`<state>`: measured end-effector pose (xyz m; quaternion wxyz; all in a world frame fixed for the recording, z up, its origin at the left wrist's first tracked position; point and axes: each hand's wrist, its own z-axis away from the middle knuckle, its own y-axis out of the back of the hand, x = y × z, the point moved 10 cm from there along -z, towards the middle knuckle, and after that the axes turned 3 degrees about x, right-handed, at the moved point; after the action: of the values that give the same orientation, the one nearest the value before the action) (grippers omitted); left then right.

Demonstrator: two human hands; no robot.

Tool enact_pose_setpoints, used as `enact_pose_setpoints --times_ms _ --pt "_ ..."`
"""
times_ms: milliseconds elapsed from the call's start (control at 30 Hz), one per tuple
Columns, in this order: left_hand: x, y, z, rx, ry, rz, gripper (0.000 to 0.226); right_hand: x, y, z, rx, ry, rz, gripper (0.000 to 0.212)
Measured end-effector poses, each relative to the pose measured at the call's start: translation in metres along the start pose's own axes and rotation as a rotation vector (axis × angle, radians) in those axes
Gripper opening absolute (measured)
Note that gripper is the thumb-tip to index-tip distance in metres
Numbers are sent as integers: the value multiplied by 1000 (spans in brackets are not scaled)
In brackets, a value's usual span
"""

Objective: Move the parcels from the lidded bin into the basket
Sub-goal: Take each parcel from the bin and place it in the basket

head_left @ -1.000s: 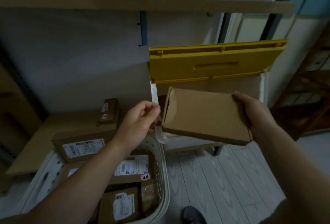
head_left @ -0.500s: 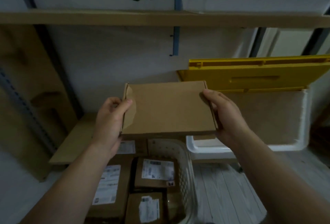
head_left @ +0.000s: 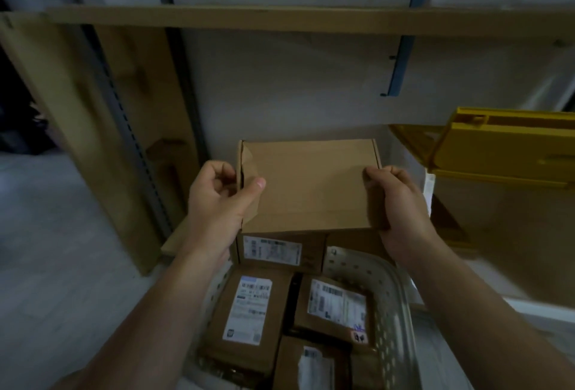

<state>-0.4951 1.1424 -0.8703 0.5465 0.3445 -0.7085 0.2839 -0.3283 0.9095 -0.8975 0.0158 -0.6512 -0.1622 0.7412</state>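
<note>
Two hands hold one plain cardboard parcel (head_left: 308,186) above the white perforated basket (head_left: 390,302); the left hand (head_left: 219,200) grips its left edge, thumb on top; the right hand (head_left: 399,203) clasps its right edge; labelled parcels (head_left: 249,312) fill the basket below; the bin's yellow lid (head_left: 510,147) stands open at right.

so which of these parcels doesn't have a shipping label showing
The plain brown parcel held between the left hand and right hand above the basket. Its visible face is bare, while the parcels in the basket show white labels.
</note>
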Motion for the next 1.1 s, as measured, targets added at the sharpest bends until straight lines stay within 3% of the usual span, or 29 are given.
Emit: enact_pose_setpoints --times_ms 167,333,433,567,700,800,933,1100 --pt "-3 8 -6 25 -46 -54 42 7 -14 -7 -1 12 1 11" --pt "7 3 -3 9 -166 -259 57 17 -43 3 -223 -116 -205 46" --pt "-7 -14 2 -103 -101 -292 64 14 -56 11 -339 -91 -196 47" --pt "-30 -35 9 -230 80 -28 85 13 -75 26 -554 -48 -98 43" --pt "-24 -57 20 -375 132 137 74 13 -88 38 -685 26 -8 57" --pt "-30 -66 26 -442 213 198 93 16 -92 38 -721 82 72 53" --pt "-30 -70 31 -458 241 275 95 18 -90 35 -716 107 141 66" --pt "-23 -71 34 -466 221 284 100 18 -86 31 -671 106 138 57"
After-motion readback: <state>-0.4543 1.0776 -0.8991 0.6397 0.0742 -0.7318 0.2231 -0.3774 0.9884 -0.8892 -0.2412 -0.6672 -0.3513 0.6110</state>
